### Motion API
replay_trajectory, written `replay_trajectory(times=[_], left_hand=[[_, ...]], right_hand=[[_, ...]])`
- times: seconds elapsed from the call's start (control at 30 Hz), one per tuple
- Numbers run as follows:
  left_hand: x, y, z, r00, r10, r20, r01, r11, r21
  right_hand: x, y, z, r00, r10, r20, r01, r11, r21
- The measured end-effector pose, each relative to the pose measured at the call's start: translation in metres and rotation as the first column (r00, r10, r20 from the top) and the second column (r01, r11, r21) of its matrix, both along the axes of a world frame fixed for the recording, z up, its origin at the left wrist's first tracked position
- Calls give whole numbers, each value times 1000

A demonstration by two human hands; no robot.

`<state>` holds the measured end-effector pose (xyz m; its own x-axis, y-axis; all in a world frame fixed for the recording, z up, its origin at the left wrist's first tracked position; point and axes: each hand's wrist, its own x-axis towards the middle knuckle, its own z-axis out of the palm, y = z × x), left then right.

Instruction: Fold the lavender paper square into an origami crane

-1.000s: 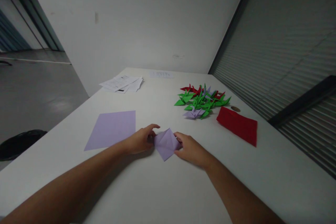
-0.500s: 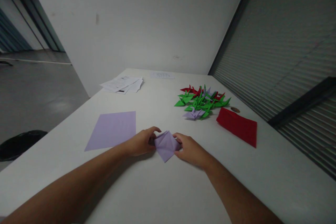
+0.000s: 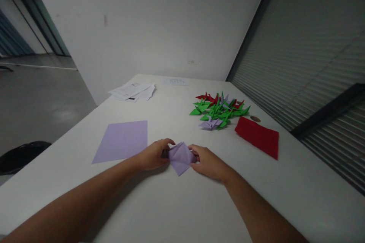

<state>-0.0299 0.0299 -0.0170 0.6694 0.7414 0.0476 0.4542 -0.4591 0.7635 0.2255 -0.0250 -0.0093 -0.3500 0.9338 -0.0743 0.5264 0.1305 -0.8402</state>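
Note:
A small folded lilac paper (image 3: 180,157), diamond-shaped, lies on the white table (image 3: 182,205) in front of me. My left hand (image 3: 154,154) pinches its left corner, fingers curled. My right hand (image 3: 208,162) grips its right corner, fingers closed on the edge. A flat lilac paper sheet (image 3: 122,140) lies just left of my left hand.
A heap of green, red and lilac origami cranes (image 3: 219,110) sits at the back right. Beside it lies a stack of red paper (image 3: 258,136) and a small brown disc (image 3: 255,119). White printed sheets (image 3: 132,91) lie at the far left; the table's left edge drops to a grey floor.
The folded lilac paper's top edge has been pressed slightly lower between my fingers. Both hands stay at its corners, almost still.

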Motion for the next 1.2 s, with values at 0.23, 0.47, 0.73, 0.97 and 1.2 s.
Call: replay_trajectory(times=[0.23, 0.47, 0.73, 0.97, 1.2], left_hand=[[0, -1, -2, 999, 13, -29, -12, 999, 35], [-1, -6, -2, 1000, 5, -17, -2, 986, 165], [-2, -11, 7, 994, -69, -82, 88, 960, 266], [-3, -13, 7, 984, -88, -153, 134, 936, 325], [-1, -16, 7, 980, -62, -191, 129, 923, 362]], right_hand=[[-1, -1, 4, 998, 24, 52, -26, 999, 47], [0, 1, 3, 970, -1, 244, -50, 978, 204], [1, 0, 6, 956, 21, 294, -99, 962, 253], [1, -3, 15, 951, 62, 303, -141, 959, 245], [1, -3, 15, 943, 82, 322, -171, 951, 258]])
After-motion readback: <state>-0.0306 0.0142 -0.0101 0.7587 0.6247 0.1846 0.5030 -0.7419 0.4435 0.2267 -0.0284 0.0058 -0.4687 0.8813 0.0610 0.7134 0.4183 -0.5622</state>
